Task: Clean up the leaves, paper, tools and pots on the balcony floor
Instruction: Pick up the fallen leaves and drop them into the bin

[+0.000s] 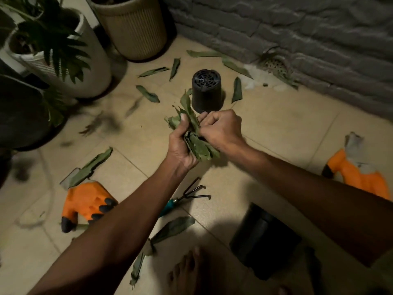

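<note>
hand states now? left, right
Left hand: grips the leaf bundle.
Right hand: curled, pinching the same bundle.

The tiled floor (pixel 276 128) carries scattered green leaves (pixel 146 93), an upturned black pot (pixel 205 93) at centre, orange gloves (pixel 85 204) left and right, a hand rake (pixel 191 193) near, and planters (pixel 136 28) far left.

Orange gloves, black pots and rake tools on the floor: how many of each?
Orange rubber gloves with black fingertips: 2
Black plastic pots: 2, one upside down, one near the bare foot
Teal-handled three-prong hand rake: 1
Total: 5
</note>
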